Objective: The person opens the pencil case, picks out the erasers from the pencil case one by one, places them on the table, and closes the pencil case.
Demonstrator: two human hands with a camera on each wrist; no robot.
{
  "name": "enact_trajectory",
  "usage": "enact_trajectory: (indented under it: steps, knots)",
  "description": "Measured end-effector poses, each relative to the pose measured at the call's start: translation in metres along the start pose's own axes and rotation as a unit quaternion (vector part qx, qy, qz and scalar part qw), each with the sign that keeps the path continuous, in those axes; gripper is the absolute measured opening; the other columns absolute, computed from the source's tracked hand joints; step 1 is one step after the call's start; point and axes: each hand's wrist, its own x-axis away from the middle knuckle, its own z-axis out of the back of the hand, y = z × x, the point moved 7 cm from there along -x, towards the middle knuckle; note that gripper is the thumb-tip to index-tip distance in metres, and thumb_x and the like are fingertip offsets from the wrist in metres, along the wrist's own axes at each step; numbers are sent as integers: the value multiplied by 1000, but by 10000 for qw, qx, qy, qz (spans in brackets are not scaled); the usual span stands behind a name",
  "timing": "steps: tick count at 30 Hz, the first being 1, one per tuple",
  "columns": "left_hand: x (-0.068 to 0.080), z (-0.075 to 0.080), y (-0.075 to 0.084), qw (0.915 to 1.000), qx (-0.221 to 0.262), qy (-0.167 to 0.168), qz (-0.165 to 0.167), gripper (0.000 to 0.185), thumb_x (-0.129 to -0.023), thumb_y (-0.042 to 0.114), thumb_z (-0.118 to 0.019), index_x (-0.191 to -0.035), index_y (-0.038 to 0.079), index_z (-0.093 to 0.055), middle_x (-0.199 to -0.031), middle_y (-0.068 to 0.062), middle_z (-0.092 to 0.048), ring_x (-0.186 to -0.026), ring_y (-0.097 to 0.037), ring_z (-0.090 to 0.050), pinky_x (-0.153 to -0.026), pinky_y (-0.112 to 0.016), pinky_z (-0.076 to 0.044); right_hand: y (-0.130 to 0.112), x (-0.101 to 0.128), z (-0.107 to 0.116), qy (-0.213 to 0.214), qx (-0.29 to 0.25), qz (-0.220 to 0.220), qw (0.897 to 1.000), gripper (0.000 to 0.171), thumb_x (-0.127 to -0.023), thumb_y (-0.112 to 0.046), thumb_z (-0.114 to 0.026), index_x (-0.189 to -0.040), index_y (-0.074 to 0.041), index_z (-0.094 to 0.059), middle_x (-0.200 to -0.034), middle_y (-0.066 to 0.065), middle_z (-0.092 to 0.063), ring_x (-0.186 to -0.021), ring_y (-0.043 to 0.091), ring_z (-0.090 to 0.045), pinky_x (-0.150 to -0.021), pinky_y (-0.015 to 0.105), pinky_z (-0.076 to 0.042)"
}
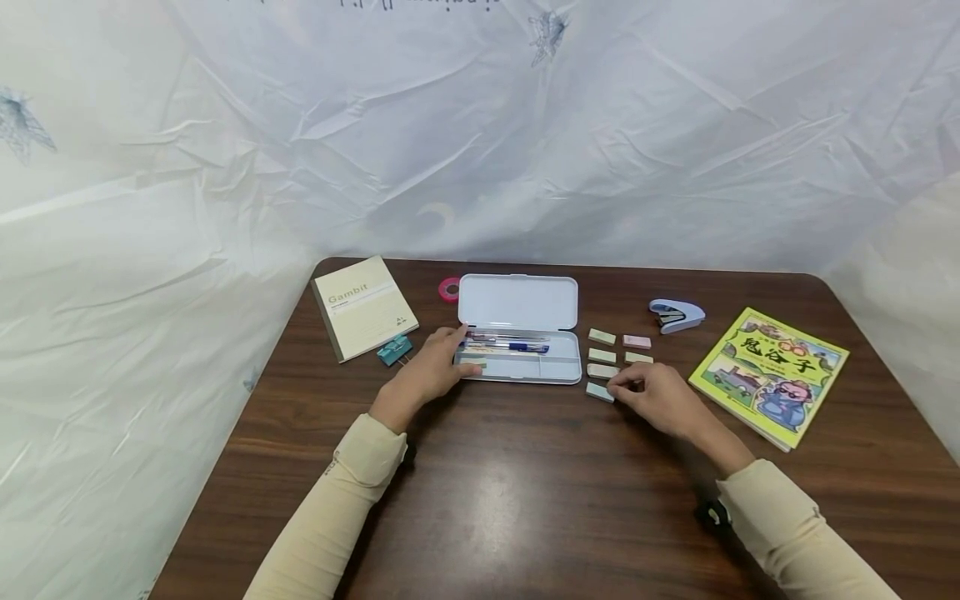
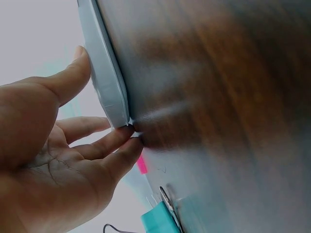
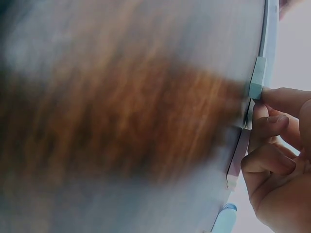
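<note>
An open white pencil case [image 1: 517, 382] lies mid-table with its lid raised at the back, pens [image 1: 517, 346] in its rear section. My left hand [image 1: 431, 365] holds the case's left end, thumb over the front rim and fingers at the end corner. By that thumb, a small greenish piece [image 1: 480, 362] shows inside the case. To the case's right, several small erasers [image 1: 602, 355] lie in two columns. My right hand [image 1: 660, 398] pinches the right end of the nearest one, a pale blue eraser [image 1: 599, 392], between thumb and forefinger, low at the tabletop.
A cream notebook [image 1: 367, 308], a teal binder clip [image 1: 394, 350] and a pink tape roll [image 1: 448, 289] lie left of the case. Toward the right are a light blue stapler [image 1: 677, 315] and a yellow-green picture book [image 1: 772, 375]. White sheeting [image 1: 480, 167] hangs behind the table.
</note>
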Motion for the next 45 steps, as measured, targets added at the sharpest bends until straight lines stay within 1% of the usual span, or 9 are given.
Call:
enact_trajectory:
  steps: [9, 16, 20, 23, 26, 28, 33, 41, 45]
  knots:
    - [2, 2, 3, 10000, 93, -1, -6, 96, -109, 48, -79, -182, 9, -31, -181, -24, -40, -169, -40, -40, -139, -58, -37, -3, -1, 1, -15, -88, -98, 9999, 14, -109, -14, -79, -115, -8, -90, -115, 12, -85, -102, 22, -72, -85, 37, -57]
    - [2, 3, 3, 10000, 65, 5, -3, 95, -109, 48, -79, -182, 9, -31, -181, -24, -40, -169, -40, -40, -139, -58, -37, -16, -13, 3, 301, -190, -118, 9993, 16, -107, -15, -81, -120, -9, -90, -112, 12, -83, -87, 19, -62, -73, 29, -48]
    - [4, 4, 4, 9999, 152, 31, 3, 95, -108, 47, -80, -181, 9, -33, -180, -24, -41, -169, -39, -40, -140, -58, -36, -31, -24, -2, 495, -272, -87, 9984, 17, -106, -17, -84, -120, -11, -91, -120, 15, -86, -98, 26, -74, -78, 34, -56]
    - [4, 5, 5, 9998, 172, 40, 14, 95, -108, 46, -80, -181, 8, -33, -180, -24, -42, -169, -39, -40, -140, -58, -36, -43, -34, -9, 499, -308, -43, 9983, 19, -105, -21, -85, -121, -12, -91, -120, 15, -87, -102, 28, -77, -78, 39, -59]
    - [4, 5, 5, 9998, 183, 45, 18, 95, -108, 46, -81, -181, 8, -33, -180, -24, -41, -169, -39, -40, -140, -58, -37, -56, -45, -16, 436, -368, 93, 9983, 20, -105, -22, -86, -122, -13, -91, -119, 13, -87, -86, 22, -69, -68, 35, -53]
    - [4, 4, 6, 9998, 185, 49, 12, 95, -108, 46, -81, -181, 9, -33, -180, -24, -42, -169, -39, -40, -140, -57, -37, -64, -51, -22, 355, -441, 158, 9983, 20, -105, -22, -86, -122, -14, -91, -116, 12, -86, -75, 17, -58, -62, 32, -44]
    - [3, 3, 5, 9998, 194, 35, 9, 95, -107, 48, -81, -181, 10, -33, -180, -23, -42, -168, -39, -41, -139, -58, -38, -81, -66, -39, 136, -518, 164, 9984, 22, -105, -26, -86, -124, -15, -91, -123, 12, -87, -67, 13, -54, -58, 30, -39]
    - [6, 6, 8, 9997, 225, 50, 106, 95, -108, 48, -80, -182, 11, -32, -181, -22, -41, -167, -38, -43, -137, -59, -40, -102, -91, -61, 105, -590, 407, 9974, 22, -103, -32, -87, -121, -20, -92, -127, 11, -87, -82, 15, -66, -62, 30, -46]
    - [7, 6, 7, 9995, 267, 31, 157, 95, -108, 48, -80, -182, 13, -32, -181, -21, -41, -166, -38, -43, -136, -59, -41, -92, -110, -82, 80, -541, 517, 9972, 20, -101, -37, -89, -119, -30, -93, -127, 6, -88, -73, 14, -58, -58, 33, -42]
